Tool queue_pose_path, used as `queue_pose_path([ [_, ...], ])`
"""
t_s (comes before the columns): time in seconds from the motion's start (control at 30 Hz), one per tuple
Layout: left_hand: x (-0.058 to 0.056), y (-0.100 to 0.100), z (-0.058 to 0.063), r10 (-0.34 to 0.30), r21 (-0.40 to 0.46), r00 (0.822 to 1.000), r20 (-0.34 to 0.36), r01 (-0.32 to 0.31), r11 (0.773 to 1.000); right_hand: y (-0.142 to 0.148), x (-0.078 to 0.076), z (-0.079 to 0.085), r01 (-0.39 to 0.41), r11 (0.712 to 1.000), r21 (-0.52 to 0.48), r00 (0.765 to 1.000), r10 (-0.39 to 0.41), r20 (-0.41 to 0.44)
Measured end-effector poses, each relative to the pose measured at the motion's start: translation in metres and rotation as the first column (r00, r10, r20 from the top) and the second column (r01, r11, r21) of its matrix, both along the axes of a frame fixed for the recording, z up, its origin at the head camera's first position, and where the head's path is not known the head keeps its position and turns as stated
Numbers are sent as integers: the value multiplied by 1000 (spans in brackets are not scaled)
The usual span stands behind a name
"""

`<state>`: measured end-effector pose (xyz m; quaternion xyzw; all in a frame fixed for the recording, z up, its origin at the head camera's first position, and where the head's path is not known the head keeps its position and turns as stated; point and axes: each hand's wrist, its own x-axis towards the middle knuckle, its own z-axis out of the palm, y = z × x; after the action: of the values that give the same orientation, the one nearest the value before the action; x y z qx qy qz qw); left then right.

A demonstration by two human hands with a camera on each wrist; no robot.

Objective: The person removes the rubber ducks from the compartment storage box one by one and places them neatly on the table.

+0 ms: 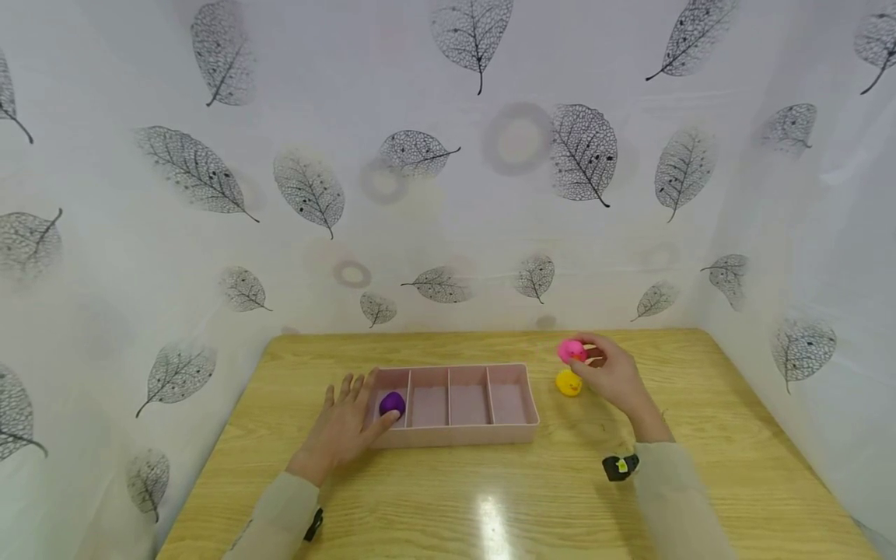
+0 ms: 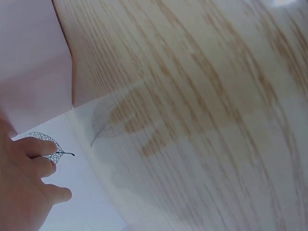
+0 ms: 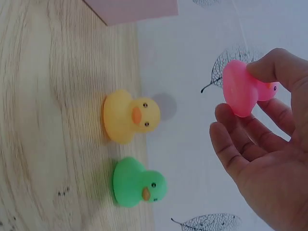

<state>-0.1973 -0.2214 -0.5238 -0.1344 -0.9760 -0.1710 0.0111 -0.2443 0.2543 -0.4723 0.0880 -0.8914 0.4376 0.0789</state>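
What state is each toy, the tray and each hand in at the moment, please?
Tray: open-topped, set on the table.
Purple object: inside the tray's leftmost compartment.
Left hand: rests on the tray's left end.
Right hand: pinches the pink duck.
Pink duck: held off the table.
Yellow duck: upright on the table.
Green duck: upright on the table.

Pink toy duck [image 3: 239, 89], held aloft, pink divided tray [image 1: 455, 436], upright

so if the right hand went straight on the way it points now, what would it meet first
Probably the leaf-print curtain behind the table, with the pink duck in the right hand leading; depth is unclear.
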Motion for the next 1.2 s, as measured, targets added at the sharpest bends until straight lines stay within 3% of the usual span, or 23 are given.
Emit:
queue_pose_path([
  [0.73, 1, 1, 1, -3, -5, 1000, 8, 3, 1000, 55, 8, -9, 120, 992, 43, 992, -121, 29],
  [1.2, 2, 2, 4, 0, 13, 1000, 7, 0, 1000, 75, 12, -17, 131, 989, 71, 990, -134, 44],
])
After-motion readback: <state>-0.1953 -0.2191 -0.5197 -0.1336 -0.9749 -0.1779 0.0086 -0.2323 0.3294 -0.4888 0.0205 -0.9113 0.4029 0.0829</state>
